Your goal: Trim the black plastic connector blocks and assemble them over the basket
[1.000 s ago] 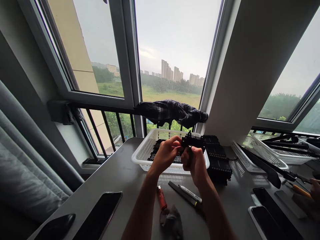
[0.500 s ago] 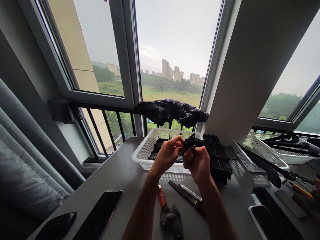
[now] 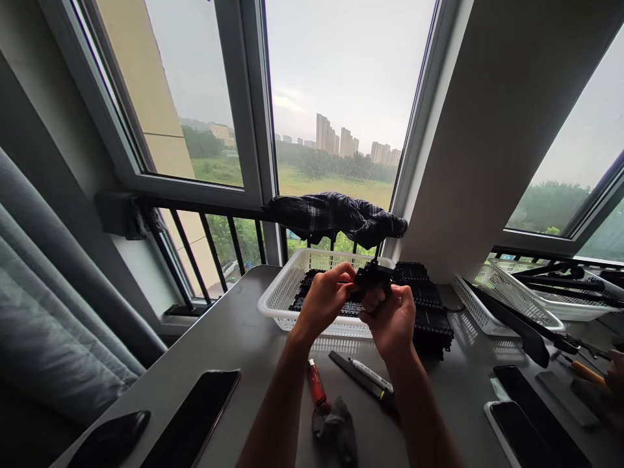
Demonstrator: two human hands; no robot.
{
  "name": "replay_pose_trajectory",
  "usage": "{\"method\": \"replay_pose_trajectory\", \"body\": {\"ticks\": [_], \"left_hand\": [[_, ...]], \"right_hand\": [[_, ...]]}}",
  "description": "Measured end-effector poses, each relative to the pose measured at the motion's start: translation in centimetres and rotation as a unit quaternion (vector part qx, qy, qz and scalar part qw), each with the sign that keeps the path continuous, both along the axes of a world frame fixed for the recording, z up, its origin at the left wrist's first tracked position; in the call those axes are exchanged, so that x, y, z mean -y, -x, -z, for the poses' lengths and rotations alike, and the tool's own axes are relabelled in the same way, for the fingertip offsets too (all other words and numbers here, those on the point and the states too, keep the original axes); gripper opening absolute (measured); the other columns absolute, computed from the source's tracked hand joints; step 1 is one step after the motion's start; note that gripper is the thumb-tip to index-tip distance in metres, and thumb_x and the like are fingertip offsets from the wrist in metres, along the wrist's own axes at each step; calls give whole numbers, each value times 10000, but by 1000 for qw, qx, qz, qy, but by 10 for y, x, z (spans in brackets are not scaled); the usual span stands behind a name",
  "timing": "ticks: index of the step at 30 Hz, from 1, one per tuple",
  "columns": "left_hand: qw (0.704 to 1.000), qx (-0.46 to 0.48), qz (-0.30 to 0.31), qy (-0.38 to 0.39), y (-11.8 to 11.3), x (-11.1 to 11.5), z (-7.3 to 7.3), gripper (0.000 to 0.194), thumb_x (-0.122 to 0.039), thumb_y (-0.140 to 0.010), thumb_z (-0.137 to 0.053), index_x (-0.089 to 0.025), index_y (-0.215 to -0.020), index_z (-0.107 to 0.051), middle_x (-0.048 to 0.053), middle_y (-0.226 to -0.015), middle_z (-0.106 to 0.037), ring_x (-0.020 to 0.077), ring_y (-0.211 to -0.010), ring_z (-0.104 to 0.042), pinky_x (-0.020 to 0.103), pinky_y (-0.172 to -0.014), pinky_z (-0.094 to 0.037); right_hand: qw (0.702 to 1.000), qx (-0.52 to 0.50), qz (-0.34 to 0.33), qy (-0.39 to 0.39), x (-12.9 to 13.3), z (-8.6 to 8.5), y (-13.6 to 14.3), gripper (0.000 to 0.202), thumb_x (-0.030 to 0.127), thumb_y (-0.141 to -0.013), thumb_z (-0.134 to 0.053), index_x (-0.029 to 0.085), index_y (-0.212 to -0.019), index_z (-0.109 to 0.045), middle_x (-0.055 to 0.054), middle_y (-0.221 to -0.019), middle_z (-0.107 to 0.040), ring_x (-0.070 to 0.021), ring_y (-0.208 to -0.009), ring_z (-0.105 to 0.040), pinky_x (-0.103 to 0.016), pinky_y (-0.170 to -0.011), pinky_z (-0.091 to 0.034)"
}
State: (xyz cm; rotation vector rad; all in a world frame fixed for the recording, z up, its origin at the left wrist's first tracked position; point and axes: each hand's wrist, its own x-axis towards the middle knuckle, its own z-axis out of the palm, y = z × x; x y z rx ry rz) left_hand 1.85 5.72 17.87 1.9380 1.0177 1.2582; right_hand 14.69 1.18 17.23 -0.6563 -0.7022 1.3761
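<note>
A small black part [image 3: 374, 274] is held up between both hands, over the right side of a white mesh basket [image 3: 277, 302]. My left hand [image 3: 324, 296] pinches its left side with thumb and fingertips. My right hand [image 3: 394, 318] grips it from below and the right, fingers curled under it. Its details are too dark to make out. Black ridged pieces [image 3: 306, 292] lie in the basket. More black ridged pieces [image 3: 426, 309] are stacked on the table just right of the basket.
On the grey table [image 3: 234, 338] lie a red lighter [image 3: 316, 383], a white marker [image 3: 371, 375], a dark phone [image 3: 195, 416] and a black mouse [image 3: 111, 439]. Baskets with black parts [image 3: 511, 312] and more phones [image 3: 521, 429] are at the right. Part of another person's hand [image 3: 615, 364] shows at the right edge.
The black part has turned slightly in the hands. My right hand has shifted a little to the right, with its thumb farther from the left hand.
</note>
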Motion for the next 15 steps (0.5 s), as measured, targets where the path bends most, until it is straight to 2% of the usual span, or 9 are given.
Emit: {"method": "replay_pose_trajectory", "body": {"ticks": [8,11,13,15], "left_hand": [[1000,8,23,5,-4,1,-1,59,-199,-762,-523,-204,-763,-582,14,-741,-708,182,-705,-670,248,-619,-490],[1000,22,-2,14,-3,-2,2,35,-222,-761,-556,-205,-775,-583,24,-779,-714,190,-718,-677,256,-620,-499],[998,43,-38,20,-1,-6,4,54,-251,-762,-581,-207,-793,-579,31,-810,-712,191,-717,-676,266,-622,-507],[994,75,-76,32,1,-9,5,100,-284,-756,-606,-208,-809,-567,35,-842,-705,187,-701,-670,277,-623,-516]], "right_hand": [[998,62,-22,3,0,1,6,365,562,-706,-484,216,-665,-374,39,-629,-326,-112,-547,-313,-205,-454,-276],[996,78,-34,-9,2,1,5,406,598,-717,-510,213,-684,-384,43,-628,-334,-101,-538,-306,-198,-449,-263],[996,80,5,-24,2,0,2,376,530,-707,-575,216,-686,-368,58,-613,-313,-88,-515,-266,-194,-435,-228],[992,77,91,-41,1,0,-4,359,427,-679,-638,222,-687,-344,76,-595,-288,-75,-493,-228,-191,-422,-191]]}}
